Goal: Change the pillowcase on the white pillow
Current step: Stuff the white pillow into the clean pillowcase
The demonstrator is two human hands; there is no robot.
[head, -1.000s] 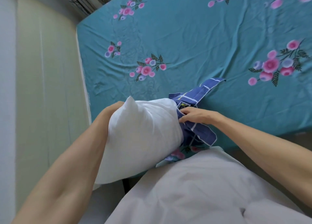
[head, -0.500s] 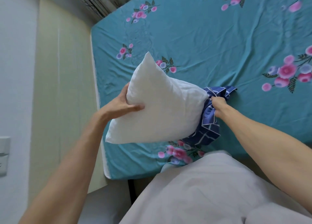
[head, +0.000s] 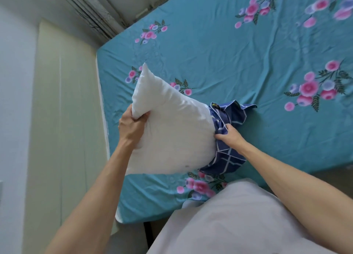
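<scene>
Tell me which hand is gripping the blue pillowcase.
The right hand pinches the blue checked pillowcase; the left hand clutches the white pillow instead.

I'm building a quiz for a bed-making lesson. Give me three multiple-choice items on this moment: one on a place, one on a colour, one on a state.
1. Where does the left hand grip the white pillow?
A. At a corner on its left side
B. At the cased end
C. Underneath, out of sight

2. What colour is the pillowcase?
A. Plain white
B. Dark blue with white lines
C. Teal with pink flowers

3. How far does the pillowcase cover the pillow?
A. Fully
B. Only one end
C. Not touching it

Answers:
1 A: the left hand pinches the white pillow near its left corner.
2 B: the pillowcase is blue with white lines; the bedsheet is the teal one.
3 B: the case is bunched at the right end, where the right hand grips it.
</scene>
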